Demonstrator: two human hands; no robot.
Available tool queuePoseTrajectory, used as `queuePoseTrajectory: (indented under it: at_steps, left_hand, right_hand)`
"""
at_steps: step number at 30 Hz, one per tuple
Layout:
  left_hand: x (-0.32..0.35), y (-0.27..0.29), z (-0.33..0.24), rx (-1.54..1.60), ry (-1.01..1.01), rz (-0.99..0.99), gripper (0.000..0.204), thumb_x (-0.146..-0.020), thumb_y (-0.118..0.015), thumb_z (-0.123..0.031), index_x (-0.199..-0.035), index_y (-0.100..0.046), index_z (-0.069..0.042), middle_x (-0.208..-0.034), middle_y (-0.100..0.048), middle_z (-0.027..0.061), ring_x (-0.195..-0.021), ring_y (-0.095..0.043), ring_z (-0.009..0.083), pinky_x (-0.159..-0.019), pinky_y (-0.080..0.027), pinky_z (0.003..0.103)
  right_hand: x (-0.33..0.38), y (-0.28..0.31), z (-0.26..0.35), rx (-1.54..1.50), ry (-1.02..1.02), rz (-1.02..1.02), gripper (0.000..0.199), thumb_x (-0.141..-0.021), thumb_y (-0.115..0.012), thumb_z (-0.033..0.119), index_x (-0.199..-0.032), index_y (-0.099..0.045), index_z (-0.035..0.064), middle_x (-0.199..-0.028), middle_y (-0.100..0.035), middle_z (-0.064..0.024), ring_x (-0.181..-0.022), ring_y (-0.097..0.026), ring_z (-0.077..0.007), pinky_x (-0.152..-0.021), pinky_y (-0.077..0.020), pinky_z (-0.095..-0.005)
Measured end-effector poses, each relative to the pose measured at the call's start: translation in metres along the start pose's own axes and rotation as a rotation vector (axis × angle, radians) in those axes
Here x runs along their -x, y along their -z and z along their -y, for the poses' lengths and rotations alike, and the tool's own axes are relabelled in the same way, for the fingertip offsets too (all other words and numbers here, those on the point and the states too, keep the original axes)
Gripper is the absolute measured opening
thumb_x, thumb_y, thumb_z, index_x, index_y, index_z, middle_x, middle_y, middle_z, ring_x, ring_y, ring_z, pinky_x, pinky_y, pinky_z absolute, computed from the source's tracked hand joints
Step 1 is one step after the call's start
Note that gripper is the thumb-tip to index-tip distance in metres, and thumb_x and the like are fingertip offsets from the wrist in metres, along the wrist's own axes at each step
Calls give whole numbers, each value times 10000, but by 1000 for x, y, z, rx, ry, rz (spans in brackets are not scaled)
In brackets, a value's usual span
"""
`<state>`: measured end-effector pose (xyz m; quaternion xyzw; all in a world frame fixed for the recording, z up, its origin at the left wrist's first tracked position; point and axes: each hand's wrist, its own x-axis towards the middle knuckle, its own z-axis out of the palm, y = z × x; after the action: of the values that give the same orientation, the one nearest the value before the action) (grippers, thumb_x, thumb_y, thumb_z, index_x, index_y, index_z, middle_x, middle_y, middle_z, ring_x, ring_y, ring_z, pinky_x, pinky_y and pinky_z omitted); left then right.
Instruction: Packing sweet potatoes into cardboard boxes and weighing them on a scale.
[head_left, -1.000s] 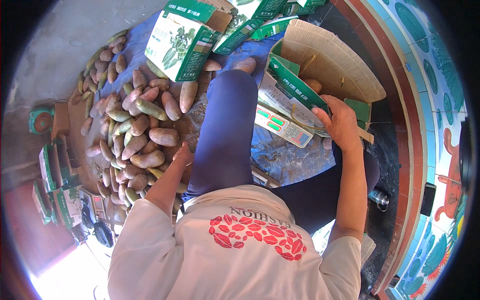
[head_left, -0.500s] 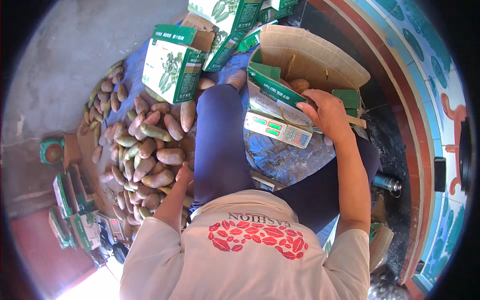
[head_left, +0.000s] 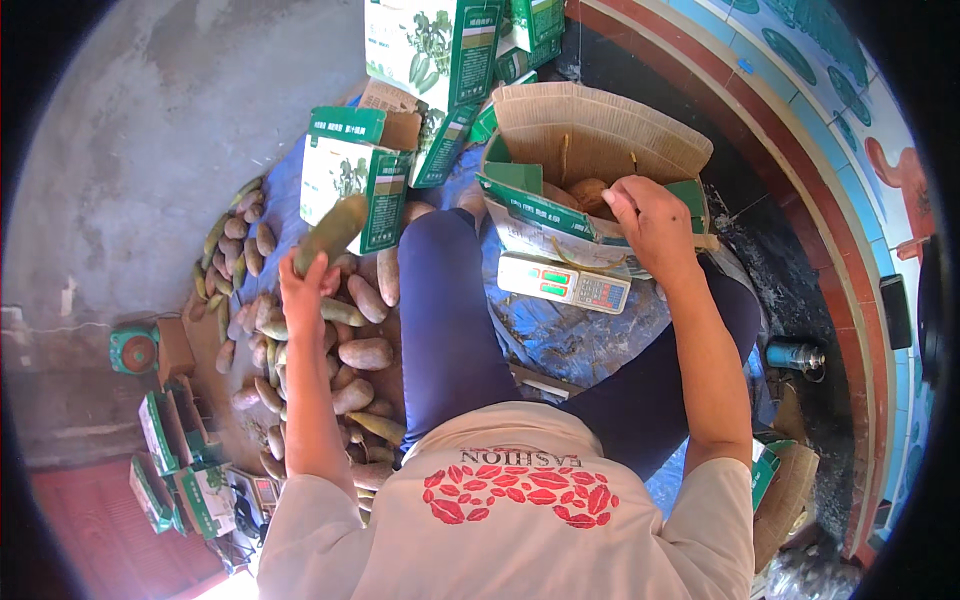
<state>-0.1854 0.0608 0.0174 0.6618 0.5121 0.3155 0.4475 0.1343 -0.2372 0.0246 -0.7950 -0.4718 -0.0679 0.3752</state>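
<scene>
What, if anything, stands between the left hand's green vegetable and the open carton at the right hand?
In this view, a straight line from the green vegetable to the open carton crosses a smaller upright box and the left knee, then meets the near wall. Clearance cannot be judged.

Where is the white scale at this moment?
In the head view, the white scale sits slightly right of centre, just below the open carton and right of the left knee.
</scene>
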Motion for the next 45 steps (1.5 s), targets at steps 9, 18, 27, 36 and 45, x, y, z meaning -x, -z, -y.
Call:
queuePoseTrajectory:
  at_steps: [9, 18, 27, 36, 45]
  left_hand:
    - [17, -137, -121, 4, -310, 660, 451, -788, -683, -178, -1163, -482, -29, -924, -616, 68, -721, -615, 138, -636, -458, 259]
    - [16, -265, -108, -143, -563, 991, 506, -770, -693, -182, -1210, -470, -70, -981, -623, 146, -904, -605, 257, -806, -468, 337]
    - [2, -238, -104, -422, -1003, 552, 426, -789, -657, -230, -1152, -549, -35, -1061, -615, 185, -947, -590, 359, -838, -459, 407]
    - [-6, -215, -72, -286, -909, 488, 328, -868, -587, -296, -1023, -611, -8, -998, -622, 189, -931, -586, 339, -817, -451, 372]
    - [-4, -202, -67, -370, -1080, 474, 382, -797, -629, -417, -937, -643, -62, -948, -614, 123, -989, -547, 297, -910, -348, 465]
  right_hand:
    - [-1, 16, -12, -69, -183, -289, 227, -864, -583, 233, -785, -577, 20, -722, -582, -148, -651, -563, -327, -586, -441, -386]
    - [3, 27, -14, -57, -262, -290, 195, -852, -599, 218, -795, -601, 31, -732, -603, -139, -667, -583, -317, -591, -452, -386]
    - [2, 30, -17, -48, -283, -279, 194, -853, -594, 218, -791, -602, 35, -742, -606, -135, -678, -586, -321, -600, -454, -388]
    - [-2, 13, -18, -1, -250, -241, 184, -845, -599, 201, -784, -593, 27, -759, -606, -149, -702, -585, -338, -616, -454, -396]
    - [-21, 34, -9, 208, -212, -105, 166, -835, -601, 191, -814, -605, 26, -748, -603, -163, -699, -589, -344, -614, -456, -384]
